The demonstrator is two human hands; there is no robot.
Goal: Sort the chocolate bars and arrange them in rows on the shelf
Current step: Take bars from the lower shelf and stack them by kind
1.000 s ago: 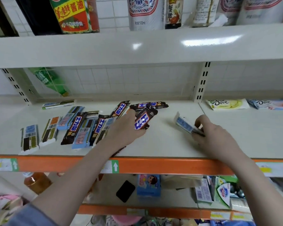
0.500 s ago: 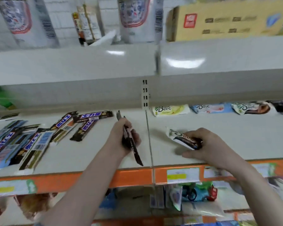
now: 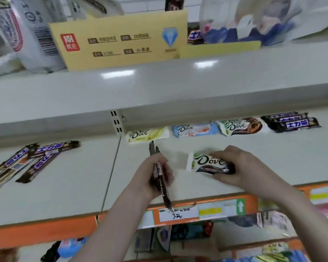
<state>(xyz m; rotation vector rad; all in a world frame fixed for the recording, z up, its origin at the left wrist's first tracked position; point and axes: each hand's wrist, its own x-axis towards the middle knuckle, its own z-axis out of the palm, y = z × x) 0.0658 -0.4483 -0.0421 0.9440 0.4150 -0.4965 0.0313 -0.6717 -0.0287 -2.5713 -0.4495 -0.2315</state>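
Dove bars (image 3: 195, 128): three at back, one (image 3: 209, 163) in right hand (image 3: 240, 167).

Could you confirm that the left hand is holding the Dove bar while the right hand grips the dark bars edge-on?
The hands are swapped. The head view shows the right hand holding the Dove bar, while the left hand grips the dark bars edge-on.

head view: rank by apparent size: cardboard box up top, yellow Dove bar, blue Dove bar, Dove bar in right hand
1. Cardboard box, largest by far.
2. Dove bar in right hand, though nearer the camera and partly covered.
3. Yellow Dove bar and blue Dove bar: look alike, no ranking.
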